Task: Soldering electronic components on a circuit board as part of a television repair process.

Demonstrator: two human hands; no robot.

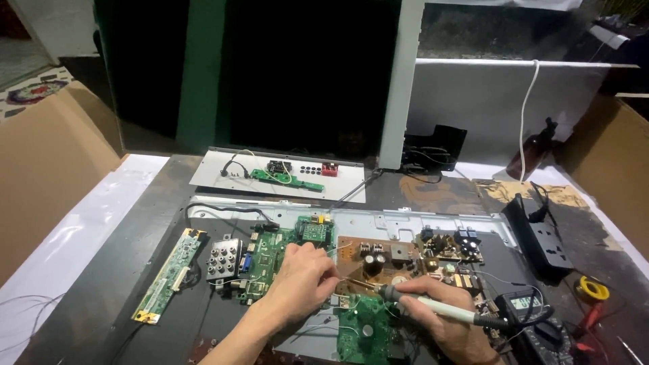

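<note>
Your right hand (449, 324) is clenched round a soldering iron (433, 307), its tip pointing to 9 o'clock at the joint between the brown power board (389, 253) and the small green board (362, 328) at 6 o'clock. Your left hand (301, 280) rests on the green main board (270, 253), fingers pinched by the iron's tip, on what I cannot tell. Long narrow green board (165, 277) lies at 9 o'clock, solder roll (593, 290) and multimeter (524, 307) at 3 o'clock.
</note>
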